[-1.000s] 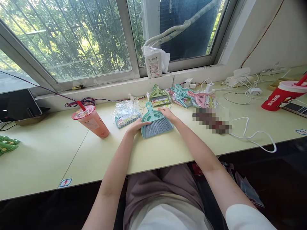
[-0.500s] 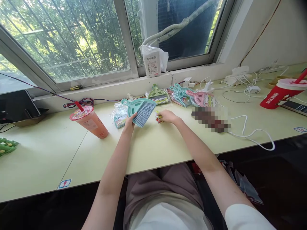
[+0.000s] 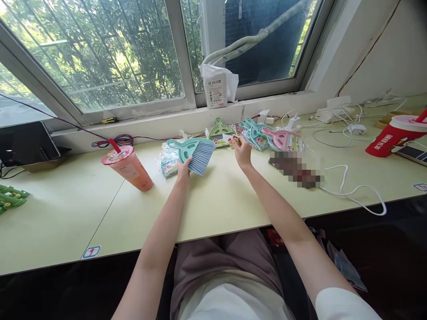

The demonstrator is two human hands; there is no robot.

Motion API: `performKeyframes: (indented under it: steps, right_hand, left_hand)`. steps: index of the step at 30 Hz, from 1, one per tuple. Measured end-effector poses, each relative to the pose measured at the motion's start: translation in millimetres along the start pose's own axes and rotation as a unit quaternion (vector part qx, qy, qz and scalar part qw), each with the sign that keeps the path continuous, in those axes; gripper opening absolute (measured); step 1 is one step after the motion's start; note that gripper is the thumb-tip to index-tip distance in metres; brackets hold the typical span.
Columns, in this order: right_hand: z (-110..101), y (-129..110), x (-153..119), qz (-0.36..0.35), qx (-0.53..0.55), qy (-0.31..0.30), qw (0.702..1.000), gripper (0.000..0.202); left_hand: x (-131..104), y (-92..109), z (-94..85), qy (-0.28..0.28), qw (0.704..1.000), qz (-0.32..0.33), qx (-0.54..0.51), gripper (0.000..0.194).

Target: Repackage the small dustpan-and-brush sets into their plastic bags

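Note:
My left hand [image 3: 184,168] is closed around a teal hand brush [image 3: 202,155] with grey bristles, holding it tilted above the table. Raised over the table to the right, my right hand [image 3: 243,153] pinches a small printed paper label [image 3: 235,141]; its far part is hard to make out. Behind the brush lies a clear-wrapped pack [image 3: 169,166]. Beyond my right hand are a wrapped green brush set [image 3: 220,133], teal wrapped sets [image 3: 252,129] and a pink wrapped set [image 3: 283,137].
An orange drink cup [image 3: 128,169] stands to the left, near a black tablet [image 3: 30,144]. On the right are a blurred-out object [image 3: 295,170] with a white cable [image 3: 367,191], and a red cup [image 3: 388,135]. A white box [image 3: 216,91] sits on the sill.
My right hand has lifted up and slightly right with the label, away from the tabletop. The brush stays in my left hand, nearly in place. The view has shifted slightly.

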State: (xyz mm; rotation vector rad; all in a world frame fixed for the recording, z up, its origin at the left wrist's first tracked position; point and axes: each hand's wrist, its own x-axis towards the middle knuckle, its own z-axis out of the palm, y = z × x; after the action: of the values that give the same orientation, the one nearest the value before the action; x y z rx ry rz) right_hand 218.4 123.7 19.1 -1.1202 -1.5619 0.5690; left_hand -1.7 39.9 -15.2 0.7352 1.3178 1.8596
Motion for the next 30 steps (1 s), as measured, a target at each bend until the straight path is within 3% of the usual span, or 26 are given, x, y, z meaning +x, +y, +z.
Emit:
performKeyframes:
  steps: [2,5,8,11,18,21,23,25,28,30]
  right_hand:
    - [9,-12,-12,-0.041,0.021,-0.022,0.999,0.047]
    - [31,-23,-36,-0.113,0.024,-0.121,0.986,0.059]
    - [53,-21,-55,-0.112,-0.033,-0.251,0.961,0.078]
    - [63,-14,-63,-0.099,-0.076,-0.318,0.940,0.082]
    - [64,-12,-62,-0.024,-0.032,-0.289,0.956,0.074]
    - [61,-15,-61,-0.007,0.005,-0.191,0.982,0.070]
    - [59,-14,-58,0.049,0.065,-0.122,0.989,0.073]
    - [57,-11,-53,0.133,0.166,-0.134,0.968,0.069]
    - [55,-5,-45,0.243,0.313,-0.236,0.888,0.040]
    - [52,-4,-41,0.284,0.357,-0.253,0.853,0.025]
  left_hand:
    - [-4,-2,4.9,-0.006,1.000,0.001,-0.009,0.057]
    - [-10,-4,13.3,-0.019,1.000,-0.002,-0.021,0.057]
    - [-16,-6,18.9,-0.046,0.998,0.016,-0.026,0.059]
    - [-19,-10,20.7,-0.069,0.997,0.032,-0.006,0.064]
    - [-17,-16,20.2,-0.088,0.995,0.038,0.020,0.077]
    - [-17,-12,20.2,-0.087,0.996,0.023,0.002,0.074]
    - [-17,-9,20.0,-0.081,0.996,0.016,-0.016,0.075]
    - [-18,-4,19.5,-0.076,0.997,0.009,-0.025,0.077]
    - [-19,1,17.4,-0.093,0.996,0.005,-0.012,0.079]
    - [-18,4,14.7,-0.123,0.992,0.012,0.015,0.076]
